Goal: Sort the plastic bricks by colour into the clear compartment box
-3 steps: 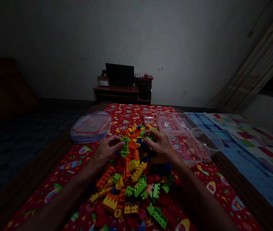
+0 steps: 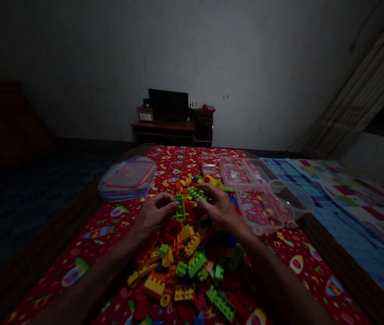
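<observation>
Nearest, on the red patterned cloth, a green studded block, a yellow ring and a yellow two-row brick lie at the front of a loose heap of plastic building bricks. They look light, stiff and hard to break; the smooth walls might slide a little, so the flat long sides or the studs should give the surest hold. Beyond them, over the middle of the heap, the left hand pinches a green open-framed block by its left edge between thumb and fingers. That piece is probably the lighter of the two held, with thin rails that would take a fingertip grip better than a hard squeeze. Just beside it, the right hand has thumb and fingers closed about a green studded brick, whose rows of studs should keep it from slipping. Farther out, a stack of clear lids sits to the left and clear plastic containers, likely thin-walled and flexible, stand to the right.
</observation>
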Motion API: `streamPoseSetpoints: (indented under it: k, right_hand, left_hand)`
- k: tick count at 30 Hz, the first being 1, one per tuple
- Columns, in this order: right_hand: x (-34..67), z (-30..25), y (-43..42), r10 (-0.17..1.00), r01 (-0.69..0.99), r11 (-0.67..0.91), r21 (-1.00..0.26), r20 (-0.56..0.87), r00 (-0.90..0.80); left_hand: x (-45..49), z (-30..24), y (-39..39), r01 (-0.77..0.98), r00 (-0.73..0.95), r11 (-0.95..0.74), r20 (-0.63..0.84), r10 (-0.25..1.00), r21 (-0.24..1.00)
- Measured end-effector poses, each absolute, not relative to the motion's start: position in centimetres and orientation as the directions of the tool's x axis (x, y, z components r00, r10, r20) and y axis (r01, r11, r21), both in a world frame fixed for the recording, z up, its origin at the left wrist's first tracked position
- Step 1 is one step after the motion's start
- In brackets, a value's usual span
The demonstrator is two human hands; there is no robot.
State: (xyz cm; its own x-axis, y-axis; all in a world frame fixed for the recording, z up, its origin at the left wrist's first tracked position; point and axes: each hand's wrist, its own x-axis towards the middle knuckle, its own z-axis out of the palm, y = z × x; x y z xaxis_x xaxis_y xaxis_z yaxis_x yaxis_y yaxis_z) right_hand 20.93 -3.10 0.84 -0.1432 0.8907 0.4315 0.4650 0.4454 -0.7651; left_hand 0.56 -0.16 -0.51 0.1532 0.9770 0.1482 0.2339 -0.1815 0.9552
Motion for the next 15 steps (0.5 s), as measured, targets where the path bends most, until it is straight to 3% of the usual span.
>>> streamPoseSetpoints:
  k: [6,10,15]
  right_hand:
    - [18.8,-0.3,-4.6,0.873,0.496,0.484,-0.721,0.434,-0.223]
    - [19.1,0.5,-5.0,0.869,0.514,0.493,-0.702,0.425,-0.253]
    - [23.8,1.8,-1.7,0.854,0.632,0.458,-0.625,0.508,-0.116]
  left_hand:
    - [1.7,-1.5,-1.3,0.237,0.156,-0.183,0.148,0.977,0.954]
    - [1.9,-0.8,-2.1,0.173,0.259,-0.167,0.119,0.958,0.971]
    - [0.9,0.7,-1.9,0.267,0.255,-0.289,0.221,0.941,0.919]
